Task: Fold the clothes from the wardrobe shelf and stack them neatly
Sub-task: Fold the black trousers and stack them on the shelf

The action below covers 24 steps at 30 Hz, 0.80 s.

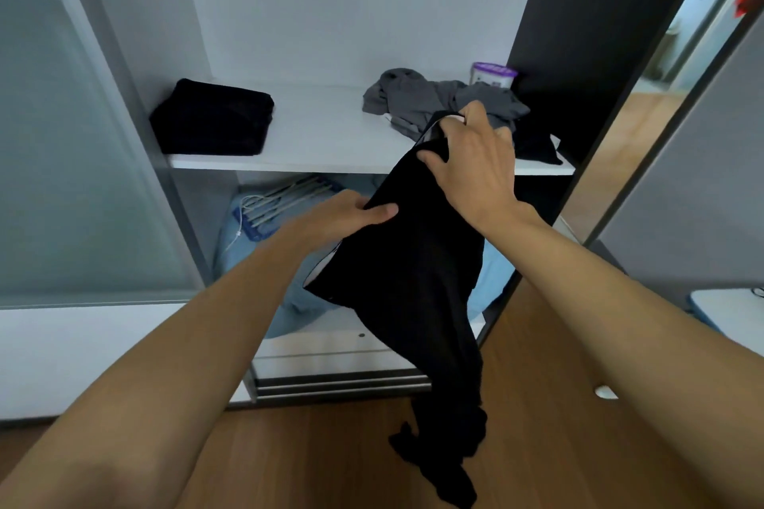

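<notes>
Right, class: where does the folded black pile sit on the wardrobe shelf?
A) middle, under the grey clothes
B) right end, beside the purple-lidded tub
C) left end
C: the folded black pile sits at the left end of the shelf, apart from the grey clothes on the right.

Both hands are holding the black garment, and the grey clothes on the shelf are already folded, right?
Not folded: the head view shows the grey clothes lying in a crumpled heap at the right end of the shelf. Only the black pile on the left is folded. Both the left hand and right hand do grip the black garment.
</notes>
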Available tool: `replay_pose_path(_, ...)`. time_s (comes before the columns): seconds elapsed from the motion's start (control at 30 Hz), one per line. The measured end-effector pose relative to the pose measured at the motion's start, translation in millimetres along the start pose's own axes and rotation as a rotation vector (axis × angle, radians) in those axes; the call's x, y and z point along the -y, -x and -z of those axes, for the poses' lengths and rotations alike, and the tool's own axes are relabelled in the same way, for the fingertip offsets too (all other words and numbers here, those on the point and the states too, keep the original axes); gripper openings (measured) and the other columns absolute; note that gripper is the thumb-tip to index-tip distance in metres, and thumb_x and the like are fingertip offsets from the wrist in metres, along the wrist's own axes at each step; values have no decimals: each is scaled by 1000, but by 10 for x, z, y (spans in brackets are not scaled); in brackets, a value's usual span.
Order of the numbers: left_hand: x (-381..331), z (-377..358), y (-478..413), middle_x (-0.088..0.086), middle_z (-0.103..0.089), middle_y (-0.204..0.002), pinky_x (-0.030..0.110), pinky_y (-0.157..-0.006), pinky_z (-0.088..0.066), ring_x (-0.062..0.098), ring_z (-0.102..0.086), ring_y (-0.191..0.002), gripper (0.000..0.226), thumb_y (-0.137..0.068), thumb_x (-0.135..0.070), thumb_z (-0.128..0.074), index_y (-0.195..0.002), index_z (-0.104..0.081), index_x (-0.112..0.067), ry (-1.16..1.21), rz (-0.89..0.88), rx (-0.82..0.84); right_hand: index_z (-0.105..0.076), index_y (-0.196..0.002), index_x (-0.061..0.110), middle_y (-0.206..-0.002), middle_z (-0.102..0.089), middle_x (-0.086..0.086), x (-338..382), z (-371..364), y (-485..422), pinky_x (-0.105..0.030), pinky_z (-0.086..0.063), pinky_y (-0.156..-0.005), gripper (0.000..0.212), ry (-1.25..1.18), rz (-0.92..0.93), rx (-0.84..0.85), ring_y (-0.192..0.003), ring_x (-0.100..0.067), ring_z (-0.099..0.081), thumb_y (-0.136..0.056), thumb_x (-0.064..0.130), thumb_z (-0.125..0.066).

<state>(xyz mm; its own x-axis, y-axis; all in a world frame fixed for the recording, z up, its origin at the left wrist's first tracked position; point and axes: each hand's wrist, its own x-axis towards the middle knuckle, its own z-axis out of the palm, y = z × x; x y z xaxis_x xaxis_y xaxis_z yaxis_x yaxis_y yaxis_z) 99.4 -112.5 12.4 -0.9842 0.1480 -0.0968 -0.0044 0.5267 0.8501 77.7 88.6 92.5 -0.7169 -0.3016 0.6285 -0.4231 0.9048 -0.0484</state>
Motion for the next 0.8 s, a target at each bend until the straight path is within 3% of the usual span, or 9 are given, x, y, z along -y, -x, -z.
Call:
replay_pose_path(0.07,-28,22,-69,-5,-65,-62,20,-53,-42,7,-61,-52,44,-93,-52,-61,-82,-75,-12,10,-1,-132,-62,-107,11,-118,-51,-11,-123,19,0,-41,-37,-87,34,24,-19,-4,-86,-32,-58,-92,40,-65)
replay_pose_path(0.17,-49,122,-125,6,-53,-70,27,-62,-35,14,-47,-60,48,-93,-46,-65,-88,-74,0,-57,-26,-236,-63,-107,9,-114,-52,-12,-285,41,12,-41,-37,-85,31,73,-24,-14,-83,-34,-56,-93,37,-64)
replay_pose_path(0.27,-154,72,-66,-12,-63,-58,13,-55,-39,3,-55,-48,52,-84,-67,-62,-77,-76,-17,-9,-44,-204,-66,-110,9,-112,-54,-12,-334,61,-15,-41,-36,-85,26,112,-5,-13,-81,-35,-57,-97,32,-59)
replay_pose_path(0.3,-188,22,-50,-14,-70,-63,11,-57,-42,-3,-62,-55,52,-78,-71,-64,-79,-77,-21,-16,-52,-195,-67,-110,9,-112,-55,-12,-330,66,-32,-40,-35,-83,25,121,1,-10,-80,-35,-57,-99,29,-56)
replay_pose_path(0.37,-214,-98,-78,-12,-72,-78,19,-65,-48,2,-66,-72,52,-66,-74,-70,-84,-73,-25,-181,-81,-234,-67,-110,9,-113,-54,-12,-310,67,-62,-36,-32,-77,23,136,-7,5,-80,-35,-56,-100,24,-52)
replay_pose_path(0.43,-233,-196,-139,-9,-66,-81,29,-66,-48,9,-62,-75,50,-63,-70,-75,-84,-67,-25,-376,-88,-348,-65,-111,8,-115,-53,-12,-292,55,-80,-35,-30,-74,23,129,-35,28,-81,-35,-57,-101,23,-51)
replay_pose_path(0.6,-183,-287,-158,-6,-53,-68,33,-59,-34,25,-60,-73,37,-84,-52,-63,-71,-50,-20,-568,-104,-499,-64,-107,9,-115,-52,-12,-287,36,-90,-34,-33,-65,25,91,-69,50,-83,-33,-61,-99,31,-56)
replay_pose_path(0.73,-93,-129,-96,11,-65,-79,40,-67,-47,35,-63,-80,34,-93,-42,-57,-77,-52,-13,-560,-96,-559,-69,-99,13,-109,-57,-10,-363,41,-65,-33,-33,-64,41,78,-44,92,-83,-33,-62,-93,52,-58)
replay_pose_path(0.8,-94,-16,-85,10,-62,-77,40,-66,-46,35,-62,-79,34,-94,-40,-57,-81,-55,-8,-556,-71,-586,-71,-96,16,-102,-58,-8,-394,38,-24,-33,-34,-65,48,53,-14,119,-82,-31,-61,-89,62,-57)
